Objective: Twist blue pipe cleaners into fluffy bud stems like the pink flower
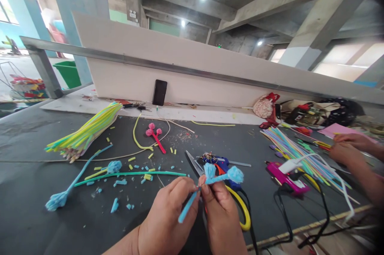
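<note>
Left fingers [180, 191] and right fingers [210, 201] pinch a blue fuzzy sprig [235, 175]; a firm, close hold should keep it from twisting.

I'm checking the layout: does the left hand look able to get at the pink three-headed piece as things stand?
Probably yes, once the left hand releases the blue piece: a green stem and cut bits lie before the pink piece, but nothing tall blocks the way.

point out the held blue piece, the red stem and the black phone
Held blue piece [221, 178], head view: the branch to its right tuft
Red stem [157, 141], head view: its middle, below the pink balls
Black phone [159, 92], head view: middle of its dark face
</note>
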{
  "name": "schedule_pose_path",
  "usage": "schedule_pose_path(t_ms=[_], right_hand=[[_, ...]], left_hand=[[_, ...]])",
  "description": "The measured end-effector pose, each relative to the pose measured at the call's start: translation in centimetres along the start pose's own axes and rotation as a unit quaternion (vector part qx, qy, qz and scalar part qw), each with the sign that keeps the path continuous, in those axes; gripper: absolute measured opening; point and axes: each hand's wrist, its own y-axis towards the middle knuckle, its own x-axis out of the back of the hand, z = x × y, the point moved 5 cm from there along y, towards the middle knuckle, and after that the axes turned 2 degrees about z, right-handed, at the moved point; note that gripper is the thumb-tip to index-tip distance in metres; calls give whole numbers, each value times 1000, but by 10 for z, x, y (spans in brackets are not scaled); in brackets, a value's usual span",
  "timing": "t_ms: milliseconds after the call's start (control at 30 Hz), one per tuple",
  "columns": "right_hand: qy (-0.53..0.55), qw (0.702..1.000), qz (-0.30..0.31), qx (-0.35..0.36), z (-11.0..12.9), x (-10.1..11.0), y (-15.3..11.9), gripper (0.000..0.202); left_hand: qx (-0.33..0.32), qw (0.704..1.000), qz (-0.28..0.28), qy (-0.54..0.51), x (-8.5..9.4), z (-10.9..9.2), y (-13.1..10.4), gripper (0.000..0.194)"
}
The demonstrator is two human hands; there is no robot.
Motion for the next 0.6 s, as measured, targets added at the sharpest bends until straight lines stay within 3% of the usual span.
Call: schedule_pose_path(t_ms=[67,100,200,267,367,500,600], right_hand=[[-8,1000,-5,10,-2,2,2,23],[-1,1000,4,9,-3,2,3,21],[65,995,80,-15,-6,-4,5,16],[109,986,126,-30,-7,-9,5,14],[156,973,168,-37,-8,-14,3,15],[209,950,221,-71,-12,-21,0,18],[205,948,218,-104,-11,-17,5,18]], left_hand=[[118,987,0,-112,-2,10,2,13],[176,966,10,-186,-5,15,2,14],[289,857,64,-421,-19,24,0,14],[321,788,83,-519,-25,28,-1,11],[355,724,106,-582,-30,32,-5,7],[382,662,164,-624,-40,31,-11,11],[396,655,192,-614,-44,30,-12,19]])
